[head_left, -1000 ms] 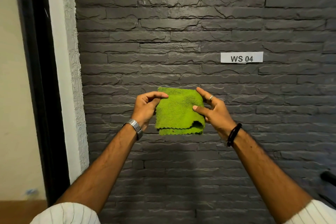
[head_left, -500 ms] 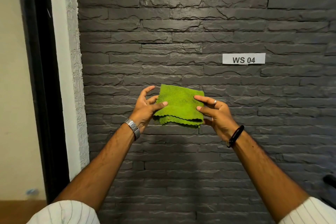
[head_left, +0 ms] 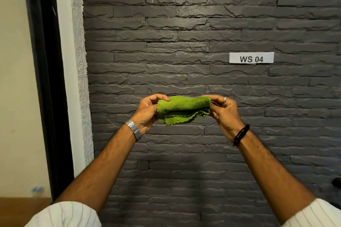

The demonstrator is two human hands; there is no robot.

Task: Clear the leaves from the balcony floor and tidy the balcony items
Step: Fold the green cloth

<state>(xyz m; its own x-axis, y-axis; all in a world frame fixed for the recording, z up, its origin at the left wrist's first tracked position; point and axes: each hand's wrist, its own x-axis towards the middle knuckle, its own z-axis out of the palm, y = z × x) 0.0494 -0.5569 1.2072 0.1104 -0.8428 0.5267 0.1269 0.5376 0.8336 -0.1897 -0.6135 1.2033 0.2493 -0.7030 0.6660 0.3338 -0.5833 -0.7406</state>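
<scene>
A folded green microfibre cloth (head_left: 181,109) hangs in the air at chest height in front of a dark stone wall. My left hand (head_left: 147,112) pinches its left end between thumb and fingers. My right hand (head_left: 224,110) pinches the right end the same way. The cloth's top layer is rolled over into a fold, and its loose scalloped edges hang below. A metal watch sits on my left wrist, a black band on the right.
The dark grey brick-pattern wall (head_left: 184,33) fills the view, with a white label reading WS 04 (head_left: 251,57). A black door frame (head_left: 46,79) and a cream wall stand at the left. A dark object (head_left: 336,182) shows at the right edge.
The cloth was held flat and upright facing me. Both hands have since tipped and folded it over, so it now lies as a narrower horizontal roll between them.
</scene>
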